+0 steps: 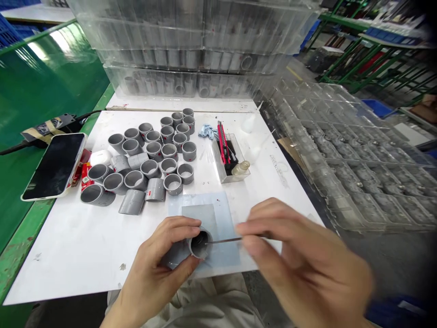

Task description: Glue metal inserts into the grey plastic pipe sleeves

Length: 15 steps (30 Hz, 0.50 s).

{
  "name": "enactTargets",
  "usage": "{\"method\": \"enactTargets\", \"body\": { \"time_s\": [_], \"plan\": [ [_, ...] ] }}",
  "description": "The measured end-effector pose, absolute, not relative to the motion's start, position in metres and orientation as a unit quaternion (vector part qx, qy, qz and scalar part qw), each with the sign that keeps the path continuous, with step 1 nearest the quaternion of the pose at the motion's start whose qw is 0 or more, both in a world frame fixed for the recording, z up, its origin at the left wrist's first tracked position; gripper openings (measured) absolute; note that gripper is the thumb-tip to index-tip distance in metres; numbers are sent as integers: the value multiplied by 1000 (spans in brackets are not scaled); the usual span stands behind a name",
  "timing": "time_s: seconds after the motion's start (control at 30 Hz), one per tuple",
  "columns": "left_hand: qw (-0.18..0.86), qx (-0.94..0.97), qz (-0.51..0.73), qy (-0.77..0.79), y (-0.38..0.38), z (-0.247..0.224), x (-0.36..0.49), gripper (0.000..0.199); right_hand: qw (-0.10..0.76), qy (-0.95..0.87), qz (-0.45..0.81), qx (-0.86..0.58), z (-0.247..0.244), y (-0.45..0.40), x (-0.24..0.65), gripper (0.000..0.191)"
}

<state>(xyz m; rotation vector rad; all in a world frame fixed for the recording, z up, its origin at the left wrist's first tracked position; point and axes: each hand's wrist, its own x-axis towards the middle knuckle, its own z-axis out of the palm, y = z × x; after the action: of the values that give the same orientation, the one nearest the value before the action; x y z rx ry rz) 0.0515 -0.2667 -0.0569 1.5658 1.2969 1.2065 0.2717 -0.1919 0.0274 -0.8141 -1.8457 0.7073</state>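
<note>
A short grey PVC coupling (200,243) sits near the front edge of the worktop, tilted with its open mouth toward the camera and its far end resting low over a pale blue sheet (223,214). The left hand (157,269) wraps around its body, fingers curled over the top and thumb below, holding it firmly. The right hand (297,257), blurred by motion, pinches a thin metal pick (223,240) between its fingertips, nearly closed on the shaft. The pick's tip reaches just inside the coupling's mouth.

Behind the sheet, toward the worktop's middle and left, a loose cluster of grey couplings (153,155) stands on end or lies on its side, with the pieces touching or just apart. A split grey sleeve (132,202) lies at the cluster's front. Toward the far right corner, a clear box (229,159) holds a red utility knife (223,142) and a small bottle (241,167). A crumpled blue cloth (208,131) lies just beside the box. At the left edge rests a phone (53,166), near a red-and-white packet (86,176) and a white case (100,157).

Stacked clear trays of grey fittings (191,54) rise beyond the far edge, and more trays (351,155) lie along the right side.
</note>
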Motion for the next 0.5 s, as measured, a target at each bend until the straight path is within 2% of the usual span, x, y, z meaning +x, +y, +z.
{"method": "enactTargets", "body": {
  "time_s": [0.1, 0.23, 0.37, 0.5],
  "plan": [
    [323, 629, 428, 563, -270, -54, 50, 44, 550, -722, 198, -370, 36, -174, 287, 25],
    [224, 690, 331, 604, -273, -41, 36, 47, 596, -695, 16, -401, 32, -130, 299, 10],
    [77, 777, 231, 580, -272, -30, 18, 46, 563, -717, -18, -410, 21, -99, 297, 5],
    [-11, 808, 186, 559, -267, -27, 14, 46, 463, -753, 68, -462, 11, -93, 295, 14]
  ]
}}
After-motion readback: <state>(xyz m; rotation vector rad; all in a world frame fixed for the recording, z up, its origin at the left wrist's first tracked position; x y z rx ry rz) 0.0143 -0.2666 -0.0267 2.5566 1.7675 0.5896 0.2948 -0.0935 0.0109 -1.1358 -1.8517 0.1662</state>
